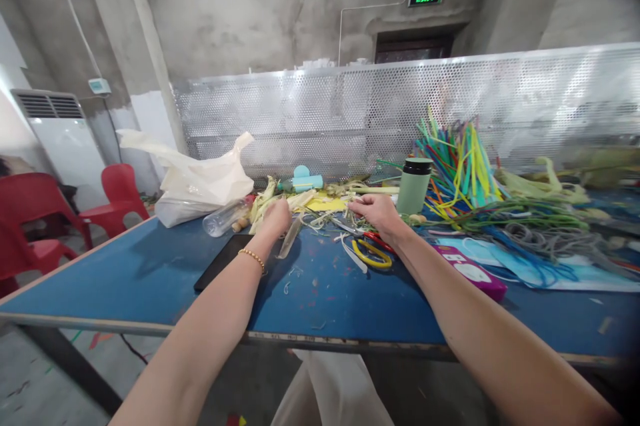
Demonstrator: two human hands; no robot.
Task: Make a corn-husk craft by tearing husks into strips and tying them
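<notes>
Near the centre of the frame, a pale husk-like strip (303, 199) lies beside the left hand (278, 216). Its long axis runs nearly level, tilted slightly up towards the right, its free end pointing at the yellow sheet (327, 203). It looks light, limp and dry enough to split, so a gentle pinch near the end by the left hand should suit it best. The left hand's fingers are curled in; whether they grip the strip, I cannot tell. Right of centre, the right hand (376, 213) has thumb and fingertips drawn nearly together among thin pale fibres (325, 219), above the scissors (373, 254); whether it pinches any is unclear.
</notes>
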